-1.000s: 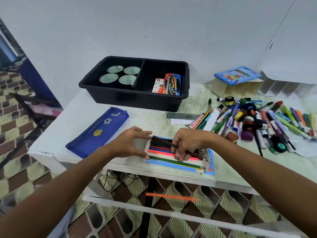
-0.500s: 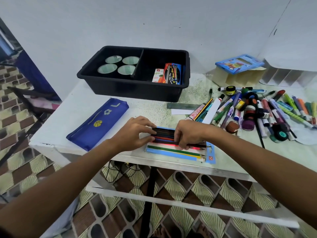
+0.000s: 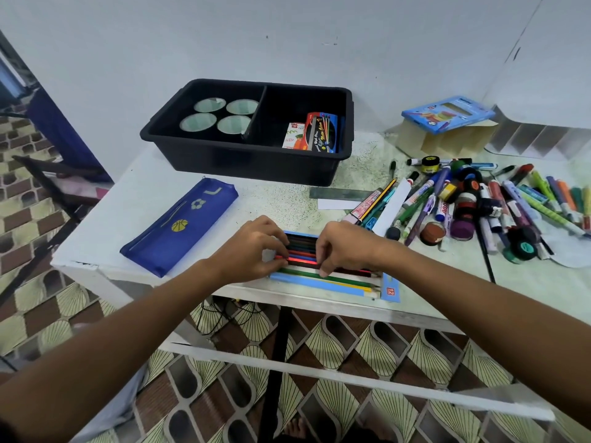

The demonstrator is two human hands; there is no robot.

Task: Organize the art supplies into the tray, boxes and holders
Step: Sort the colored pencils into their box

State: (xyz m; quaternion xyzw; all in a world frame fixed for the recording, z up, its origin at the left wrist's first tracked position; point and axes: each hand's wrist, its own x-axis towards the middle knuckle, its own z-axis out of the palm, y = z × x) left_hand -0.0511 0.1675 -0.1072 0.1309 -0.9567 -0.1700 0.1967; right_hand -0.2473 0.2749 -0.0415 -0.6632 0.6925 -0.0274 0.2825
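Working at the front edge of a white table [image 3: 134, 199], a person bends both hands over an open light-blue pencil box [image 3: 319, 282] marked 12. The left hand [image 3: 252, 251] curls its fingers onto the left ends of the colored pencils [image 3: 302, 252] lying in the box, thumb and fingertips pinching at a red one. The right hand [image 3: 343, 246] arches over the middle of the row, its curled fingertips pressing down among the same pencils; a green pencil [image 3: 332, 278] and a yellow one lie along the box's near side, just clear of both hands. To the left of the box rests a blue zip pouch [image 3: 179, 225] printed with balls. Behind the hands sits a black divided tray [image 3: 249, 155]: 4 round holders [image 3: 220, 116] stand in its left compartment, 2 small printed boxes [image 3: 316, 132] lean in its right. At right, a loose heap of markers, pens and paint pots [image 3: 479, 203] spreads across the tabletop, with a metal ruler [image 3: 342, 194] beside it and a blue pencil pack [image 3: 447, 113] on a folded card stand behind.
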